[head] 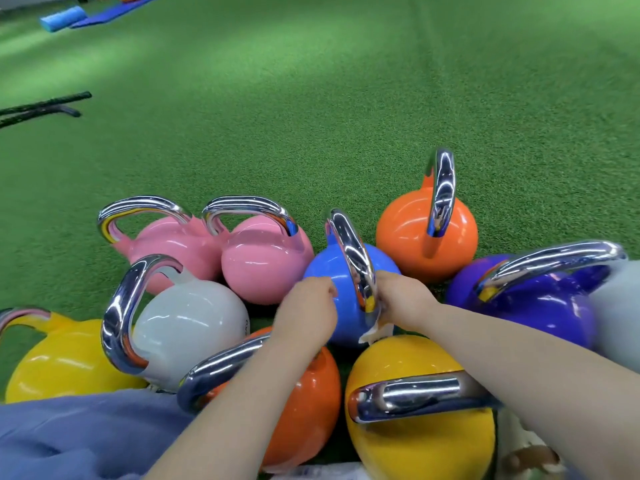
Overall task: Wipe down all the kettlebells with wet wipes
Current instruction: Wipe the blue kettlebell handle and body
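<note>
Hands meet at blue kettlebell point(341, 289): left hand point(308, 306) curled empty, right hand point(398, 299) pinching wet wipe point(372, 332); lettering unreadable.

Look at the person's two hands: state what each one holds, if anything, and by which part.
The right hand grips a white wet wipe bunched against the base of the light blue kettlebell's chrome handle. The left hand rests curled against that kettlebell's body; whether it grips anything cannot be told.

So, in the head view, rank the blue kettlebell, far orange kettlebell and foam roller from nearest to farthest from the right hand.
1. Blue kettlebell: the right hand is at its handle.
2. Far orange kettlebell: just beyond, slightly right.
3. Foam roller: far off, top left.
</note>
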The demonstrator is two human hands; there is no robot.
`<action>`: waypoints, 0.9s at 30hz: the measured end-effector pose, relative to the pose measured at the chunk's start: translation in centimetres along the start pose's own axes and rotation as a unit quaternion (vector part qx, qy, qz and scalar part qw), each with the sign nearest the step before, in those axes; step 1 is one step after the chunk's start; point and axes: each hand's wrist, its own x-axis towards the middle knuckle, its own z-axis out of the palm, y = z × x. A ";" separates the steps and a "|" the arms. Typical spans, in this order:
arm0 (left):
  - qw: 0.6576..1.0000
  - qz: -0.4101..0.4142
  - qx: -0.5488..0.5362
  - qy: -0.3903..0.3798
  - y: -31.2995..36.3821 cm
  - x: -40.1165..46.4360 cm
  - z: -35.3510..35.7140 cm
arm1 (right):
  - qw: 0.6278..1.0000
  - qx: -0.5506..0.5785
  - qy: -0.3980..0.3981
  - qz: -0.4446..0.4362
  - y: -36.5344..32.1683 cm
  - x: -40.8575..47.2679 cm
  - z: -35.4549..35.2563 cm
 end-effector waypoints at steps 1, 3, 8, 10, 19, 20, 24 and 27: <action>0.997 0.000 -0.072 0.010 0.9 -0.8 0.9 | 1.000 -0.004 0.004 0.005 -0.1 0.0 0.2; 0.987 -0.009 -0.153 -0.049 2.3 -2.4 2.9 | 0.999 -0.006 0.031 0.011 -0.4 -0.2 0.5; 0.930 -0.129 -0.256 -0.231 1.8 -3.1 6.1 | 0.994 0.061 0.046 0.076 -1.5 -0.9 0.7; 0.894 -0.171 -0.351 -0.221 1.4 -3.0 6.4 | 0.992 0.084 0.037 0.083 -1.5 -0.8 0.8; 0.816 -0.189 -0.517 -0.180 0.7 -0.7 10.3 | 0.992 0.122 -0.008 0.039 -0.6 -0.4 0.1; 0.816 -0.199 -0.515 -0.172 0.7 -0.7 10.6 | 0.991 0.128 -0.005 0.034 -0.4 -0.4 0.1; 0.816 -0.200 -0.525 -0.134 0.4 -0.4 10.6 | 0.988 0.154 0.002 0.026 1.0 -0.1 0.3; 0.833 -0.187 -0.507 -0.120 0.2 -0.5 10.9 | 0.982 0.185 -0.016 0.043 1.6 0.2 0.3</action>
